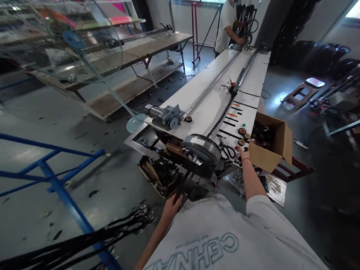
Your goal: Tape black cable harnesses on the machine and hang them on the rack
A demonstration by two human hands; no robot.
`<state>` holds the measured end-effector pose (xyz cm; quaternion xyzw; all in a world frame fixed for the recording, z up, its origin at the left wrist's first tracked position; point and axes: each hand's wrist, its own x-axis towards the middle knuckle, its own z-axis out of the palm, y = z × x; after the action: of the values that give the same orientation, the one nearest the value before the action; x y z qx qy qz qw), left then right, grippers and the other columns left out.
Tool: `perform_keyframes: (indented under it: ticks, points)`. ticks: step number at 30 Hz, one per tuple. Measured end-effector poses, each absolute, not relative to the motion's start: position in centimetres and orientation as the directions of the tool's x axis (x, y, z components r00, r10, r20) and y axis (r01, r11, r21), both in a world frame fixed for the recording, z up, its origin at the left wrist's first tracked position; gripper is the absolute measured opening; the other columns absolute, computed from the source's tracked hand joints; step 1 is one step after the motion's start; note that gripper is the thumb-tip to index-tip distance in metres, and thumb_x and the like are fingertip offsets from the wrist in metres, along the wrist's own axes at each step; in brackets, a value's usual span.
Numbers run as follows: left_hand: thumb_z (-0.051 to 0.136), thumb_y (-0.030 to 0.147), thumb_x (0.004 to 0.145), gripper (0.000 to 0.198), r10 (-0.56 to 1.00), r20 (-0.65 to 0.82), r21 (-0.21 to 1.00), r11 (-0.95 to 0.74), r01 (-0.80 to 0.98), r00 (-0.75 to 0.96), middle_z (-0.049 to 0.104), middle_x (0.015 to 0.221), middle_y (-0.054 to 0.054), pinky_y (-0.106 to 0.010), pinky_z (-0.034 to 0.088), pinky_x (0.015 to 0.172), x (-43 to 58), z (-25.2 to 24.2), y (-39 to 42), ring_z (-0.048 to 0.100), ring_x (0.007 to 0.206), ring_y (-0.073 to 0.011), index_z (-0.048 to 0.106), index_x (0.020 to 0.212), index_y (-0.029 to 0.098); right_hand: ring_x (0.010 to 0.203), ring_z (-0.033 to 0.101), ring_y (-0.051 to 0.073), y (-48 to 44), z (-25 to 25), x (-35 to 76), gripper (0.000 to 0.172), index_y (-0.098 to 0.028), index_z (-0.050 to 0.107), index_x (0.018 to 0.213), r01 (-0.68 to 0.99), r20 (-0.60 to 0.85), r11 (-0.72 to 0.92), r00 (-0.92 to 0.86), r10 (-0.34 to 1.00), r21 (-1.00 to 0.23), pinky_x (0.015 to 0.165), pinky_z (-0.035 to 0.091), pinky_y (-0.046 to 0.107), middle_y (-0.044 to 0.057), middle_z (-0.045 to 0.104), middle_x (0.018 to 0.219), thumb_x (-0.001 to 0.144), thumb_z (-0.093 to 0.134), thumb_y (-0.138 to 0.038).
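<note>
My left hand (172, 205) is low beside my body, fingers curled against a dark strip-like thing below the table end; what it holds is too dark to name. My right hand (243, 153) rests at the right edge of the long white table (197, 90), next to the cardboard box (266, 155). Its fingertips are small and blurred. Close to it lie black-handled scissors (228, 150) and several tape rolls (241, 142). Between my hands, a round grey drum (201, 147) sits at the table's near end. Black cables (222, 118) run along the tabletop.
A grey motor (157, 112) is mounted at the near left corner. Black and orange strips (232, 115) lie on the right side. A co-worker (227, 26) stands at the far end. Blue metal frame (53, 180) and hanging black cables (123, 225) are at left; a stool (303, 92) at right.
</note>
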<state>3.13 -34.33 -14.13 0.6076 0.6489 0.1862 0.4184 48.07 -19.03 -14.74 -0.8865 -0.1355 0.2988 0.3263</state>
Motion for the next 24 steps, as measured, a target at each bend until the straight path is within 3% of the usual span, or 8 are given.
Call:
perform_keyframes:
  ticks: [4,9,24]
  points:
    - [0.045,0.062,0.075,0.050,0.947,-0.313,0.756,0.199,0.624,0.077,0.062,0.065,-0.004,-0.030,0.049,0.065,3.1,-13.5,-35.0,0.059,0.065,-0.0204,0.064,0.079,0.016,0.121,0.055,0.039,-19.2,-14.3,46.4,0.092,-0.001,0.052,0.131,0.089,-0.380,-0.805,0.847,0.371,-0.587,0.102,0.044,0.047,0.031,0.058,0.126,0.074,0.066,-0.072]
    - [0.046,0.056,0.078,0.044,0.960,-0.275,0.775,0.184,0.605,0.060,0.070,0.078,-0.007,-0.031,0.050,0.074,3.1,-13.1,-35.6,0.062,0.076,-0.0216,0.065,0.084,0.016,0.120,0.056,0.039,-19.3,-14.0,45.1,0.084,-0.006,0.055,0.127,0.139,-0.314,-0.831,0.882,0.351,-0.539,0.100,0.045,0.047,0.029,0.060,0.122,0.078,0.061,-0.073]
    - [0.051,0.043,0.084,0.028,0.978,-0.205,0.739,0.129,0.661,0.039,0.056,0.063,0.001,-0.024,0.040,0.061,7.0,-12.3,-30.6,0.052,0.062,-0.0135,0.055,0.073,0.017,0.119,0.057,0.040,-18.9,-14.1,45.0,0.080,-0.007,0.054,0.126,0.125,-0.324,-0.827,0.880,0.348,-0.548,0.098,0.046,0.049,0.028,0.059,0.124,0.077,0.064,-0.070]
